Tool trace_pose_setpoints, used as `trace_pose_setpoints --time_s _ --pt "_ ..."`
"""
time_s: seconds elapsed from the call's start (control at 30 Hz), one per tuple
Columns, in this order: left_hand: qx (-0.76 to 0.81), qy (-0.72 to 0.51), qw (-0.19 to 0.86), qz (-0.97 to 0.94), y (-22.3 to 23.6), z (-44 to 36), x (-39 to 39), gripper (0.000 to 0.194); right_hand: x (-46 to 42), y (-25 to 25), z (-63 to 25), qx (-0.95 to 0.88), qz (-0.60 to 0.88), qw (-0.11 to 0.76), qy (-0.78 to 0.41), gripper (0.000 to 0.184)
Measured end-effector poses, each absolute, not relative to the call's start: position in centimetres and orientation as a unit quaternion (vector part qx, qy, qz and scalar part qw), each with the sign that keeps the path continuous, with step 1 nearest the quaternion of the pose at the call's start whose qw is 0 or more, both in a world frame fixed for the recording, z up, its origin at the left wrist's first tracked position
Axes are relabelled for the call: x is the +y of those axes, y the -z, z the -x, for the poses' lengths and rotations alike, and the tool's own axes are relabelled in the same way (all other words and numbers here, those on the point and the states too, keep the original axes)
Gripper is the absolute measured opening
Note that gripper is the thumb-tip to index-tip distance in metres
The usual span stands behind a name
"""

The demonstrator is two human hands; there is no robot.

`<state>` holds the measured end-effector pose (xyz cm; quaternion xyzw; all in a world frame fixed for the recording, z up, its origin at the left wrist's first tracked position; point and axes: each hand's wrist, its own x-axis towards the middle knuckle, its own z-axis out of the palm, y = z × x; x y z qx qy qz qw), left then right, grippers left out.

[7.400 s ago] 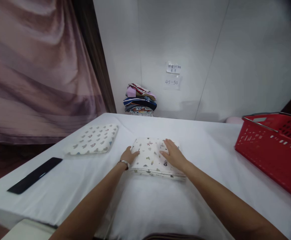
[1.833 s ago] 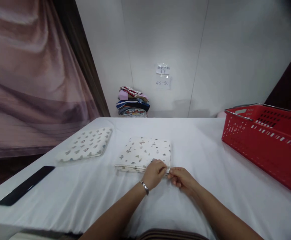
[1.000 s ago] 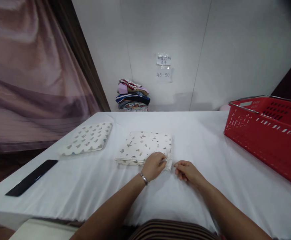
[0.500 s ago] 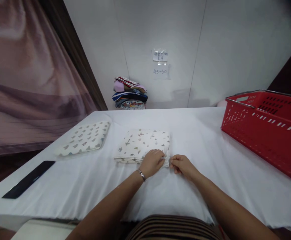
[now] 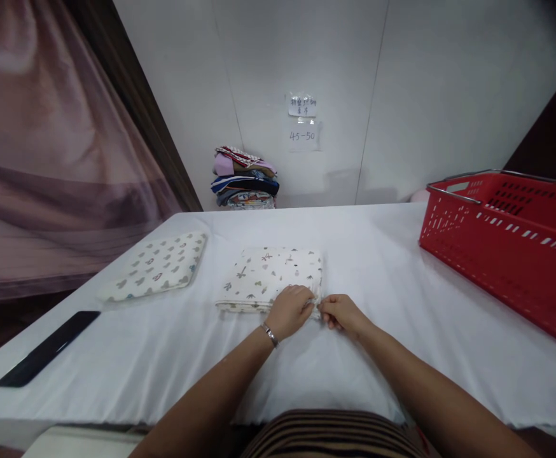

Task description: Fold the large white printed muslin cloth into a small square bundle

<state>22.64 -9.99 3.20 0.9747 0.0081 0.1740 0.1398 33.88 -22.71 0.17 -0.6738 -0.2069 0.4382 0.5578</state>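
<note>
A folded white cloth (image 5: 273, 273) with small plant prints lies flat in the middle of the table. Its near right corner is between my two hands. My left hand (image 5: 291, 310), with a silver band at the wrist, rests over the near edge, fingers curled round the fabric by that corner. From the right side, my right hand (image 5: 340, 312) pinches the same corner with thumb and bent fingers. The fingertips partly hide the corner itself.
A second folded cloth (image 5: 161, 264) with grey prints lies at the left, and a flat black strip (image 5: 49, 348) in front of it. A red basket (image 5: 502, 254) stands at the right. Stacked textiles (image 5: 245, 178) sit behind the white table (image 5: 378, 248), below papers (image 5: 303, 121) on the wall.
My right hand has moved slightly left, from just beside the cloth's corner onto it. The left hand keeps its hold. The whole view has shifted a little.
</note>
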Motion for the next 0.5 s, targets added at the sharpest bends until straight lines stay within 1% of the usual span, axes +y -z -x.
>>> trace_pose_setpoints --time_s 0.2,0.5 --pt "0.003 -0.169 0.097 -0.981 -2.80 -22.63 -10.57 0.009 -23.22 -0.60 -33.34 -0.168 0.618 0.605 -0.473 0.019" --pt "-0.004 -0.169 0.120 -0.978 -3.00 -22.05 -11.02 0.013 -23.16 -0.60 -33.47 -0.130 0.558 0.637 -0.515 0.020"
